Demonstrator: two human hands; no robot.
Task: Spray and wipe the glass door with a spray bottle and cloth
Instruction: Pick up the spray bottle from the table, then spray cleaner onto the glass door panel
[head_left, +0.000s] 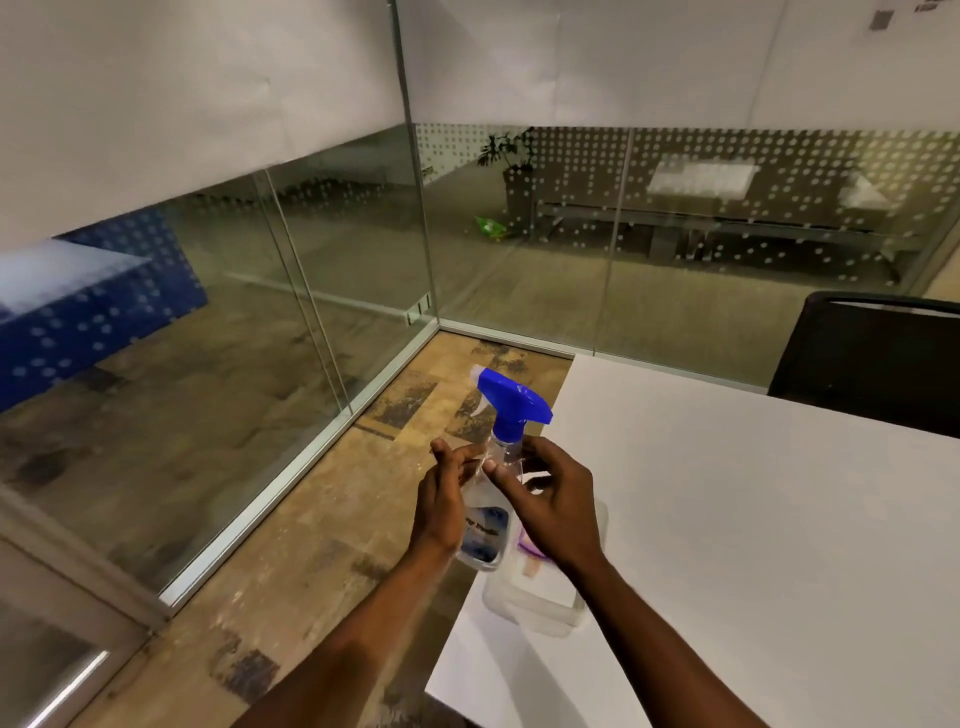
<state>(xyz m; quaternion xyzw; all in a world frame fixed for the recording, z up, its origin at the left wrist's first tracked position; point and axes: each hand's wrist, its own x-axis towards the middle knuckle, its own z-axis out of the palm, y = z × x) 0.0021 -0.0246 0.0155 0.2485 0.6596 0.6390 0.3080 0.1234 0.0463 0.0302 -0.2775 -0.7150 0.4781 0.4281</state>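
**Hands on bottle at desk corner; glass not yet sprayed**

Hands meet at lower centre. Glass door fills the left of the frame, dry-looking. White desk carries a clear tub. Left hand and right hand both grasp the spray bottle, apparently readying it. No cloth identifiable.

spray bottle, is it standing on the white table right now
No, both hands hold the spray bottle up beside the table edge.
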